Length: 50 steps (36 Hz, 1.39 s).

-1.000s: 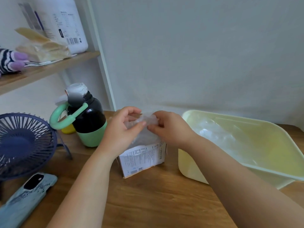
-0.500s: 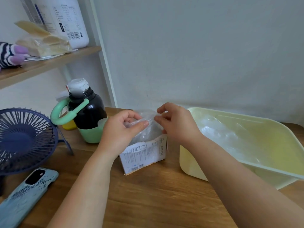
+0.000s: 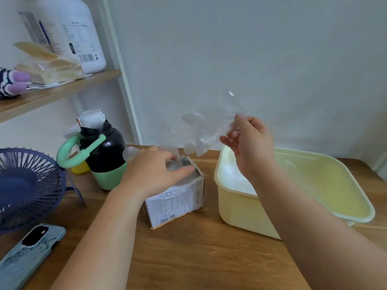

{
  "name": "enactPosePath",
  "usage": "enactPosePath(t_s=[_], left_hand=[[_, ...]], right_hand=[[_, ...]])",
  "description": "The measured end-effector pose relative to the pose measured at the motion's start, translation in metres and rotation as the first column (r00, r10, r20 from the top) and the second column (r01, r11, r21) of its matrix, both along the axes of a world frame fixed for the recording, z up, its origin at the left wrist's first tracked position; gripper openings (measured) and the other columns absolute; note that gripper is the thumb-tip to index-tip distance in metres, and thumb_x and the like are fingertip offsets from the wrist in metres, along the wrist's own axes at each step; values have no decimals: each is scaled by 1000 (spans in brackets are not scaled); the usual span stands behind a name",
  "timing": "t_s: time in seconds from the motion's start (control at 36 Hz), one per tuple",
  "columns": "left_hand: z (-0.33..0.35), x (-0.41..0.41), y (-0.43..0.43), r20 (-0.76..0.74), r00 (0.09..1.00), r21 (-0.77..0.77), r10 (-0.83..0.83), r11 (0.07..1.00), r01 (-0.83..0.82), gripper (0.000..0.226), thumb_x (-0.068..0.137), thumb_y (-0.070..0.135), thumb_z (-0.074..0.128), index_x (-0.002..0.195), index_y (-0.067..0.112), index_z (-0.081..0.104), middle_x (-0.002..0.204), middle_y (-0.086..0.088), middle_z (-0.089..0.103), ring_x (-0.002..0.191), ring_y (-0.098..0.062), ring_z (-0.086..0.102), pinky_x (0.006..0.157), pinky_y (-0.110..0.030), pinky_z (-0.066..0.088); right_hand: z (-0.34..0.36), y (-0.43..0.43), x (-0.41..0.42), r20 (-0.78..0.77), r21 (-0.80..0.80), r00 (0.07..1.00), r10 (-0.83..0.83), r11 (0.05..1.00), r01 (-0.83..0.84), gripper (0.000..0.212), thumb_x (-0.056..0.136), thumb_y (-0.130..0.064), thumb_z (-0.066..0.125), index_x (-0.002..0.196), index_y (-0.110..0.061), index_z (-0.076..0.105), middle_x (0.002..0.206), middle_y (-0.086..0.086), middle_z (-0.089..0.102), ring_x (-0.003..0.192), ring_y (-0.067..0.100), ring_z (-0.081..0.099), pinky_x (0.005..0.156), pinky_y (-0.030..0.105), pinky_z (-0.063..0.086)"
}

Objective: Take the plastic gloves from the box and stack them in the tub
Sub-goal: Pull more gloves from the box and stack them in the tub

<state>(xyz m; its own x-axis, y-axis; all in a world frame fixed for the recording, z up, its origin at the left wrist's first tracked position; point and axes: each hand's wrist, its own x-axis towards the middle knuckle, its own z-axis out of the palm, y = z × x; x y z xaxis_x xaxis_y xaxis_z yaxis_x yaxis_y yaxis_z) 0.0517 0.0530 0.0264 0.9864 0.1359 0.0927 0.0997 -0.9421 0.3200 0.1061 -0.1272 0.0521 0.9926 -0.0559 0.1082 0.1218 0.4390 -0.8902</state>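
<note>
My right hand [image 3: 251, 149] is raised, thumb and curled fingers pinching the cuff of one clear glove [image 3: 206, 130], which hangs in the air above the gap between the box [image 3: 178, 204] and the tub [image 3: 236, 208]. My left hand [image 3: 152, 174] rests on the box's torn-open top, fingers loosely straight across the opening and gripping nothing. The box stands on the table [image 3: 199, 258] just left of the yellow tub. Its white side carries rows of small dark print and a little code square, all too fine to read. A pile of clear gloves [image 3: 232, 178] lies in the tub's left end. On the shelf [image 3: 67, 86] a white jug [image 3: 83, 38] shows a barcode and a printed label I cannot read. A black and green bottle [image 3: 104, 155], a blue fan [image 3: 27, 185] and a phone [image 3: 29, 254] sit to my left.
</note>
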Motion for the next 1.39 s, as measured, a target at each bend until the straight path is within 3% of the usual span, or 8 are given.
enactPosePath(t_s=[0.14,0.25,0.53,0.69,0.78,1.03,1.25,1.39], left_hand=[[22,-11,-32,335,942,-370,-32,915,163,81,59,78,58,130,39,51,125,24,36,122,4,33,98,-20,29],[23,-11,-55,411,907,-521,-92,792,317,40,68,64,70,101,55,49,110,33,50,98,28,42,79,-2,34],[24,3,-72,363,928,-909,90,252,331,16,95,6,54,88,14,66,72,3,63,63,-9,64,70,-23,54],[22,5,-67,268,959,-930,-93,233,283,16,93,5,55,86,12,68,75,2,69,71,-10,66,70,-23,56],[21,8,-66,246,958,-908,-147,311,281,14,90,4,59,85,12,69,75,3,71,73,-8,66,68,-19,53],[15,23,-66,228,971,-927,73,322,194,17,88,13,68,103,21,65,85,-2,70,82,-16,67,82,-31,55],[19,39,-75,218,942,-956,254,248,155,11,89,8,64,88,18,66,81,1,62,68,-9,60,60,-23,51],[19,43,-83,339,893,-813,296,570,119,30,92,25,59,122,24,55,119,7,56,105,-12,55,86,-27,44]], right_hand=[[4,-18,-7,-11,-8,998,61,998,-61,20,96,-20,54,78,-12,50,73,3,49,56,15,46,56,27,51],[6,-27,-15,-46,-22,989,142,989,-143,24,97,-24,53,76,-12,51,71,3,50,55,14,45,52,26,48],[10,-57,-21,42,-388,993,108,918,-84,25,88,-49,53,91,-26,61,92,-19,56,91,3,53,90,31,44],[13,-62,-14,10,-336,982,189,925,-175,51,66,-47,74,108,-20,62,107,-2,67,105,10,62,92,28,45],[18,-63,-11,2,-366,965,263,898,-244,13,80,-27,72,85,-19,63,78,-4,67,74,12,62,63,23,42],[16,-71,-4,-164,132,984,-69,987,91,19,93,-3,50,77,-13,48,69,3,53,47,11,46,38,18,33],[9,-99,-7,-304,-4,942,141,989,-149,23,92,-14,49,72,-16,39,55,-1,46,38,12,33,39,20,27],[14,-102,-9,-252,-6,965,68,997,-72,24,96,-8,48,75,-16,40,51,1,56,32,9,34,33,15,27]])
